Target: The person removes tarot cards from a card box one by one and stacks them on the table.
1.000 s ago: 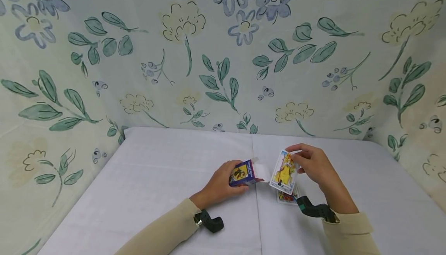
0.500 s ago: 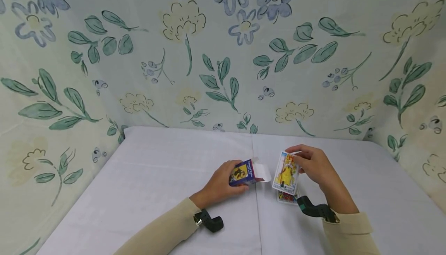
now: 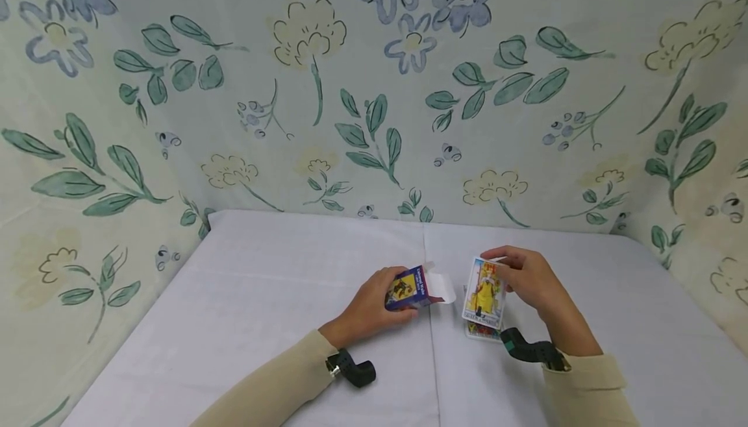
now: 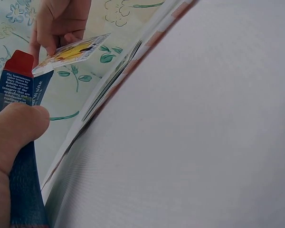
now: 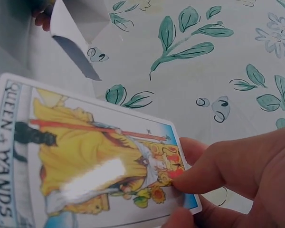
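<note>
My left hand (image 3: 371,300) grips a blue tarot card box (image 3: 407,289) over the white table, thumb along its near side. The box's end flap stands open toward the right, and the left wrist view shows its red tuck tab (image 4: 20,62). Between the thumb and fingers of my right hand (image 3: 528,278) is the top end of a Queen of Wands tarot card (image 5: 99,156), face up. In the head view this card (image 3: 485,292) overlaps more cards (image 3: 484,331) on the cloth, mostly hidden beneath it.
White cloth covers the table (image 3: 280,271), with a crease running front to back near the box. Behind and at both sides hangs a floral curtain (image 3: 263,89). Black wrist cameras sit on the left sleeve (image 3: 280,375) and the right sleeve (image 3: 587,381).
My right hand has shifted the Queen of Wands card slightly right and toward me, away from the box flap and further over the cards below. The left hand and box stay put.
</note>
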`<act>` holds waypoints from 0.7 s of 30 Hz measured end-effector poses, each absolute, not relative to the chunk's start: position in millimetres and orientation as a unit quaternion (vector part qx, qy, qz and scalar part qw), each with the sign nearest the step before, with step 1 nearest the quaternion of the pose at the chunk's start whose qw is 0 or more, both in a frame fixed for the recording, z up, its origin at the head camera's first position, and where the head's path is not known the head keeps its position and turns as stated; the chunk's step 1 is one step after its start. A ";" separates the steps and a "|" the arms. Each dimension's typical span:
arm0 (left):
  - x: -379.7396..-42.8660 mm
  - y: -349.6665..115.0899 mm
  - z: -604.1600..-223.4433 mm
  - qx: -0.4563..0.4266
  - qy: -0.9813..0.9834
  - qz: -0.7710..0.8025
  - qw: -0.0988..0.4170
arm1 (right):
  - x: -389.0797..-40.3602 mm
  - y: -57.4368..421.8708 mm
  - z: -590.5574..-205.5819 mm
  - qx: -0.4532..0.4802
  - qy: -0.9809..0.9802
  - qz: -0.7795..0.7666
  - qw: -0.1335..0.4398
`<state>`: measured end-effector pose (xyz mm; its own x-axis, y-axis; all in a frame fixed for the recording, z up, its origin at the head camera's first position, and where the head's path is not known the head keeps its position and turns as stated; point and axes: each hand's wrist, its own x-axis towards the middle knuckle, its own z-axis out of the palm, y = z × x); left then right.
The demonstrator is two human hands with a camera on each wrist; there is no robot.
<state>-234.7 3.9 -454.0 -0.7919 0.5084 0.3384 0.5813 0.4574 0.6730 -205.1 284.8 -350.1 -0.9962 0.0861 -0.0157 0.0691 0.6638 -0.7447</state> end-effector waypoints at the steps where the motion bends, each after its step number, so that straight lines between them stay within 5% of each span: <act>1: -234.6 4.0 -453.6 -0.319 -0.853 -0.411 0.045 | -205.5 285.4 -351.1 -0.044 -0.912 0.407 0.008; 21: -233.4 1.4 -453.1 -0.321 -0.854 -0.406 0.047 | -210.1 299.4 -367.7 -0.065 -0.909 0.408 -0.045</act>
